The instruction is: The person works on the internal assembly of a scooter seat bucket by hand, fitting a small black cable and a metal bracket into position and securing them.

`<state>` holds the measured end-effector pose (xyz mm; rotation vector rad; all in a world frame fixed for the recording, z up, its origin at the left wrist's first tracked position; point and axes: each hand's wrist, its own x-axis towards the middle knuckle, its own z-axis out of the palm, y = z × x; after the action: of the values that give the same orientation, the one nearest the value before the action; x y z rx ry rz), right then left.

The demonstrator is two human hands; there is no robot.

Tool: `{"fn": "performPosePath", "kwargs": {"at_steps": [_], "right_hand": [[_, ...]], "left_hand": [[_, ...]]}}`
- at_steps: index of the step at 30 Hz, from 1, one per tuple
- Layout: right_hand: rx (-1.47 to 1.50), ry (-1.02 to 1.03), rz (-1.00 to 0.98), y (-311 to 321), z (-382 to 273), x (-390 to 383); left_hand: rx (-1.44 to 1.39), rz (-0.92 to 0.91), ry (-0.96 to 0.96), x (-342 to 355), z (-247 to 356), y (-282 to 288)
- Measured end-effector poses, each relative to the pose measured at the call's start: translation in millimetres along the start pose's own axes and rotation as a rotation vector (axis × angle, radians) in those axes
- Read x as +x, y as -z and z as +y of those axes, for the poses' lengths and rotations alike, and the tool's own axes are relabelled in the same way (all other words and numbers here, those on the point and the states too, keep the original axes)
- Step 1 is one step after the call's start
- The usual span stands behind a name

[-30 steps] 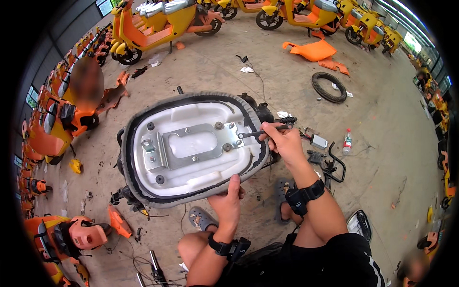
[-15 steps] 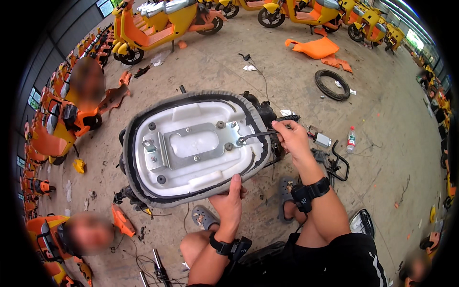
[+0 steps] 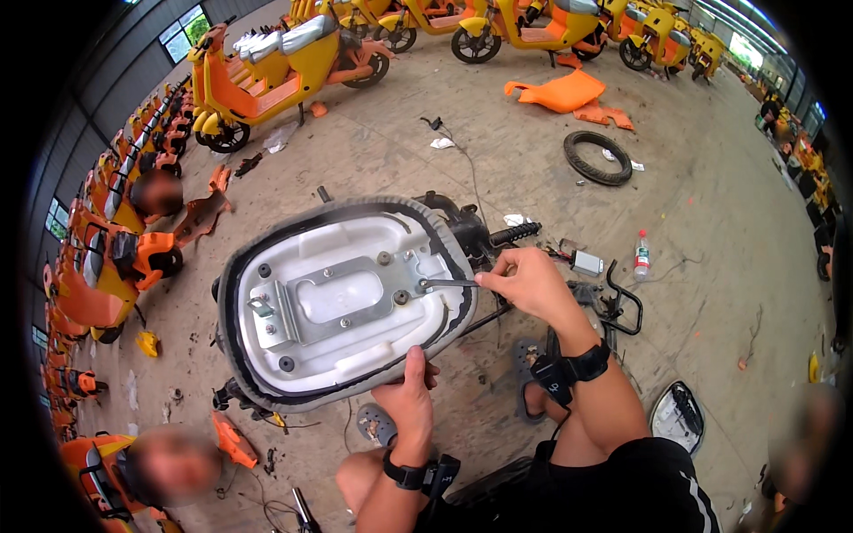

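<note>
A scooter seat lies upside down in front of me, its white plastic base (image 3: 253, 333) showing inside a grey padded rim (image 3: 233, 373). A silver metal bracket (image 3: 284, 306) with an oblong cutout is fixed to the base by several nuts. My right hand (image 3: 526, 282) is closed around a dark wrench (image 3: 451, 282), whose far end sits on a fastener at the bracket's right end. With the thumb over the near edge, my left hand (image 3: 406, 388) grips the seat rim. The fingers beneath it are mostly hidden.
A dark frame with a handlebar grip (image 3: 515, 234) extends behind and under the seat. To the right are a silver box (image 3: 587, 262), a plastic bottle (image 3: 641, 256) and a bent black bar (image 3: 633, 306). A tyre (image 3: 597, 158) and orange panels (image 3: 560, 91) lie farther off; yellow scooters (image 3: 267, 84) stand around.
The wrench handle has swung toward me, with my right hand moving nearer along with it. My left hand keeps its hold on the rim. The whole view has shifted slightly.
</note>
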<state>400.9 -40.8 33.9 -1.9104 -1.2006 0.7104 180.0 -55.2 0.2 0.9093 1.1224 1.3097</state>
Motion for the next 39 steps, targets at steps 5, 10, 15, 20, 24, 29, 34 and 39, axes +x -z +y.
{"fn": "performPosePath", "kwargs": {"at_steps": [5, 10, 15, 20, 24, 29, 34, 39], "right_hand": [[-0.037, 0.069, -0.111, 2.8, -11.1, -13.6], [-0.062, 0.092, -0.174, -0.8, -37.6, -35.6], [0.147, 0.105, -0.229, -11.5, -46.0, -45.1], [0.418, -0.071, -0.343, -1.3, -42.0, -37.4], [0.530, 0.159, -0.252, -9.3, -27.9, -29.8], [0.686, 0.087, -0.077, -26.6, -24.6, -21.6], [0.723, 0.165, 0.105, -48.3, -18.5, -14.1], [0.650, 0.156, 0.162, -44.0, -24.5, -16.6]], "left_hand": [[-0.027, 0.023, -0.002, -0.3, 1.3, -1.3], [-0.019, 0.035, -0.005, -1.9, -0.4, -1.1], [0.076, 0.008, -0.028, 0.9, -7.6, 0.8], [0.031, 0.015, 0.000, 1.3, -8.4, 4.6], [0.031, 0.013, -0.025, 1.9, -13.7, 4.1], [0.103, 0.019, -0.043, -1.0, -16.2, 2.4], [0.171, -0.101, 0.011, -1.0, -22.5, 11.7], [0.509, -0.511, 0.245, -16.8, -12.8, 18.7]]}}
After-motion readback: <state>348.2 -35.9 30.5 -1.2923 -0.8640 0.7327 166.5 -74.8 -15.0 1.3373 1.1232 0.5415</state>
